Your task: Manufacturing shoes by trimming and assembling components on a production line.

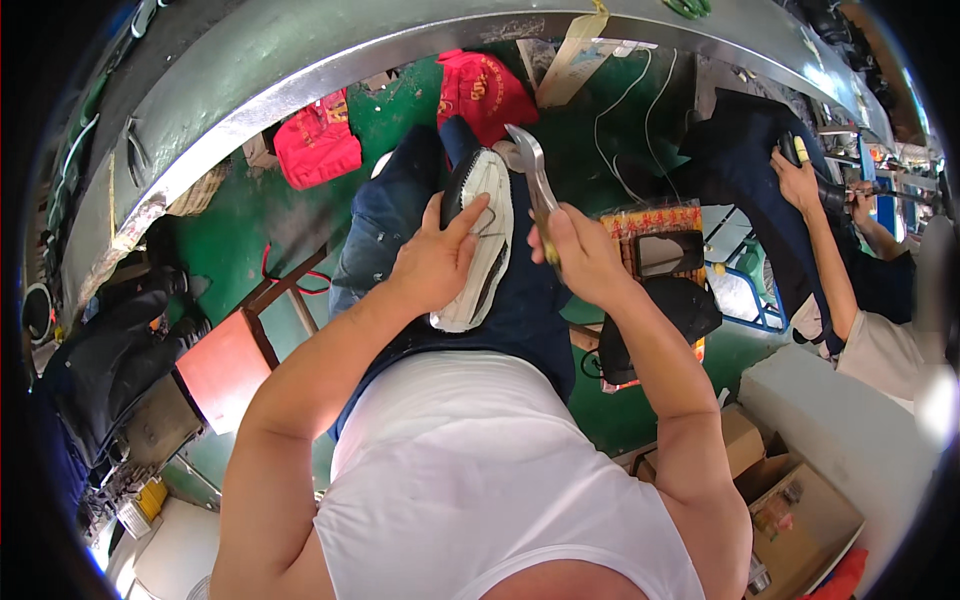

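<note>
Shoe held on the lap, hammer raised in the right hand

A shoe [470,290] lies over the person's lap, on dark blue trousers [380,240], its pale underside turned up and its length pointing away from the body. A dark edge shows along its side. The left hand [440,250] has hold of it from the left: the fingers are partly spread, some across the dark side and the pale underside, and the thumb rests nearer the body. The right hand [582,250] is closed, its fingers wrapped round the handle of a hammer [533,165]. The metal head points away and slightly left, near the far end of the shoe; whether it touches anything there, I cannot tell.

Beyond the knees, two red bags [318,145] lie on the green floor [235,225], one to the left and one almost straight ahead. A metal-edged worktop [330,50] curves across the top of the view, with pliers [135,150] at its left. An orange-pink stool [225,370] stands to the left. On the right, a black bag [655,325] sits near the right forearm, and an open cardboard box [805,520] is lower down. Farther right, a co-worker's hand [797,182] grips a dark object too small to make out.
</note>
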`<act>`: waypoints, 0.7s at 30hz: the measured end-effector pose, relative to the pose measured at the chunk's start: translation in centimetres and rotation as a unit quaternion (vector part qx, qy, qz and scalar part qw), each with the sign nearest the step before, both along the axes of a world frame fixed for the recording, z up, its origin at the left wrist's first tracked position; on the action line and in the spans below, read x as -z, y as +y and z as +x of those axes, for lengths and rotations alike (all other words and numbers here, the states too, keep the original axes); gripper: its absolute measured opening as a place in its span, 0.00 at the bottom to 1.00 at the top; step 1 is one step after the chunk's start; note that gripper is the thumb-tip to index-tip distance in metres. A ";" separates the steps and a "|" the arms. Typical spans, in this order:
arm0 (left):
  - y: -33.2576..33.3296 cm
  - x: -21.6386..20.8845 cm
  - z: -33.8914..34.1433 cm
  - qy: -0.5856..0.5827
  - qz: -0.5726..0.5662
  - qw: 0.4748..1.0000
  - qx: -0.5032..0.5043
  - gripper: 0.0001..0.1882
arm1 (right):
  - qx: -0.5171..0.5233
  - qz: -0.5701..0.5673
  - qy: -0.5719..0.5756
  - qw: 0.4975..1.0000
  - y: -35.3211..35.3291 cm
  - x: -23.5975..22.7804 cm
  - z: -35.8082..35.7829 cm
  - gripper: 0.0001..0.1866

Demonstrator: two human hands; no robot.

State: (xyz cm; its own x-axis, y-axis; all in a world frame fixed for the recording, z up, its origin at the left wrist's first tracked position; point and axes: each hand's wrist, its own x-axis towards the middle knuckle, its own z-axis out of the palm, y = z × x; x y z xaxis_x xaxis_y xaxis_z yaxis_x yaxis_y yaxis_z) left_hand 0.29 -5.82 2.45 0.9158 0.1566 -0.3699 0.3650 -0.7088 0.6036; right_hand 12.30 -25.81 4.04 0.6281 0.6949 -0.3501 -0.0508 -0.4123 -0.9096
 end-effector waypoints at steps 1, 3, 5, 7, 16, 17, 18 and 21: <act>-0.2 -0.1 0.0 0.017 -0.004 1.000 -0.007 0.33 | -0.004 0.010 -0.046 0.999 1.0 0.1 0.1 0.26; -0.3 3.0 -0.8 -0.069 -0.042 0.995 -0.062 0.35 | -0.106 -0.103 -0.027 0.989 3.2 -0.4 1.7 0.26; -0.6 3.9 -1.4 -0.149 -0.084 0.979 -0.113 0.38 | -0.184 -0.240 0.033 0.953 4.4 -1.8 3.3 0.27; -0.5 3.4 -1.2 -0.084 -0.160 0.971 -0.159 0.44 | -0.151 -0.136 -0.040 0.978 4.0 -0.7 2.5 0.27; -0.2 4.8 -0.2 -0.075 -0.124 0.980 -0.135 0.48 | -0.234 -0.179 -0.200 0.935 3.6 0.5 2.1 0.29; 0.0 4.8 -0.2 -0.061 -0.134 0.978 -0.148 0.49 | -0.244 -0.199 -0.180 0.932 3.3 0.7 2.2 0.28; 0.2 4.5 -0.1 -0.062 -0.134 0.978 -0.148 0.49 | -0.244 -0.199 -0.181 0.932 3.0 0.7 1.9 0.28; 0.9 3.6 0.4 0.001 -0.215 0.963 -0.164 0.52 | -0.152 -0.122 -0.026 0.980 1.7 1.2 0.0 0.24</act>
